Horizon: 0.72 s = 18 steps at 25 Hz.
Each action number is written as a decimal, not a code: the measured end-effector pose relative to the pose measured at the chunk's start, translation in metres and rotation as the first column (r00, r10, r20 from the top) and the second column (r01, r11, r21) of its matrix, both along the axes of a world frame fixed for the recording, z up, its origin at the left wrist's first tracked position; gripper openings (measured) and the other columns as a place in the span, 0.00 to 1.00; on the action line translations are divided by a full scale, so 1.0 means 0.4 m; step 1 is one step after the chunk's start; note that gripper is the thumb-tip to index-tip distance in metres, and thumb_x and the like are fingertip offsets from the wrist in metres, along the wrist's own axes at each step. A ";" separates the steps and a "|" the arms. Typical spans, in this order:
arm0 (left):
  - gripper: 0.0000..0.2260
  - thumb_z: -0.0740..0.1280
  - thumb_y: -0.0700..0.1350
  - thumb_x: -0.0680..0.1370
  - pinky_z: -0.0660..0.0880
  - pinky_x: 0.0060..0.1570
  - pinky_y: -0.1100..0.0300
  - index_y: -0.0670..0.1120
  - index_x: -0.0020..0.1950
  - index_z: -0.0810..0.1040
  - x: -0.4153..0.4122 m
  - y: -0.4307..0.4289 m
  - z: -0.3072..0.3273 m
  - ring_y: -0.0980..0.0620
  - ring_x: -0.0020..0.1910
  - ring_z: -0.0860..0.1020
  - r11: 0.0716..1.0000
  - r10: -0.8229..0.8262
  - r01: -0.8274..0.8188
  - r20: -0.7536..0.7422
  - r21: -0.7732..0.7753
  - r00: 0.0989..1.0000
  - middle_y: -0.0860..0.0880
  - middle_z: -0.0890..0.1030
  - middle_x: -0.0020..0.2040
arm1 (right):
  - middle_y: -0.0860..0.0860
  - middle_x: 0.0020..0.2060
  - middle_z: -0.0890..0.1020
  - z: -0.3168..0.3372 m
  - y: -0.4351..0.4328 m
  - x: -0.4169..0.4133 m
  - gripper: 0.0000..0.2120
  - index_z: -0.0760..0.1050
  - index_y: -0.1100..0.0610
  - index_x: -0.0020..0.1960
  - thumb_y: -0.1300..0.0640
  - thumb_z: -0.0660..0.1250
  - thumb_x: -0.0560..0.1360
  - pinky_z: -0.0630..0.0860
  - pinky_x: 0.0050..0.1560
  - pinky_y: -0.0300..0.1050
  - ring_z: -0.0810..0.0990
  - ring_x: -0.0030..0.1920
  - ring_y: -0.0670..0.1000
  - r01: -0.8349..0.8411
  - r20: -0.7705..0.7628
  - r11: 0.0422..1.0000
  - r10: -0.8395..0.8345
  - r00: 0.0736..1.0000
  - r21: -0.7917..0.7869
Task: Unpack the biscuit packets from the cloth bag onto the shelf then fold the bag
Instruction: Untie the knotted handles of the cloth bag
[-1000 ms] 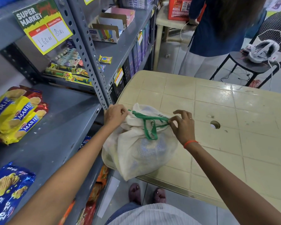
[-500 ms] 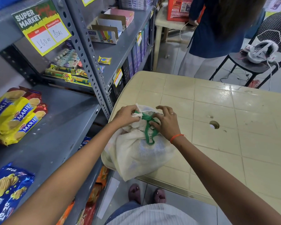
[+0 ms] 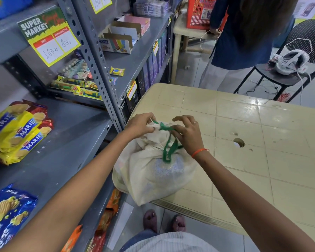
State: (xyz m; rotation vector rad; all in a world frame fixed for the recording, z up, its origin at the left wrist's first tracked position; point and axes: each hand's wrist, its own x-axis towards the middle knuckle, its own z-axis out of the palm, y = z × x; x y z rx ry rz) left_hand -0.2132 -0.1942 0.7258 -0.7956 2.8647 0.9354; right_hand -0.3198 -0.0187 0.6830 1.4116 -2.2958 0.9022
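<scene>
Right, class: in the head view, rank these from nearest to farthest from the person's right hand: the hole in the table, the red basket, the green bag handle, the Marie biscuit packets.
1. Green bag handle: under the right hand, touching it.
2. Hole in the table: to its right.
3. Marie biscuit packets: far left, on the shelf.
4. Red basket: at the back.

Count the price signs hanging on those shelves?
4: a big green sign top left, a yellow sign above, and two small tags on shelf edges. Others may be hidden.
</scene>
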 end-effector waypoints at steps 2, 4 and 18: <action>0.10 0.69 0.45 0.72 0.72 0.46 0.55 0.49 0.53 0.79 0.007 -0.035 0.000 0.44 0.51 0.80 0.973 0.164 -0.168 -0.039 -0.156 0.986 0.46 0.83 0.50 | 0.54 0.49 0.83 0.004 0.036 -0.026 0.08 0.83 0.59 0.41 0.55 0.69 0.72 0.70 0.48 0.45 0.71 0.54 0.53 0.153 0.297 0.981 -0.110 0.948 -0.123; 0.10 0.69 0.45 0.74 0.73 0.47 0.55 0.47 0.55 0.78 0.019 -0.092 0.001 0.42 0.53 0.79 0.914 0.403 -0.406 -0.147 0.008 0.904 0.43 0.83 0.53 | 0.60 0.51 0.81 -0.002 0.089 -0.084 0.10 0.82 0.62 0.47 0.56 0.69 0.73 0.69 0.54 0.47 0.74 0.56 0.59 0.452 0.598 0.881 -0.288 0.748 -0.142; 0.13 0.65 0.57 0.70 0.67 0.36 0.55 0.49 0.32 0.73 0.141 0.087 -0.112 0.46 0.37 0.76 0.976 -0.206 0.217 0.212 -0.031 0.955 0.48 0.76 0.31 | 0.59 0.40 0.85 -0.029 0.003 0.088 0.17 0.80 0.59 0.38 0.46 0.61 0.67 0.73 0.60 0.52 0.81 0.45 0.59 -0.367 0.197 0.746 0.311 0.930 0.555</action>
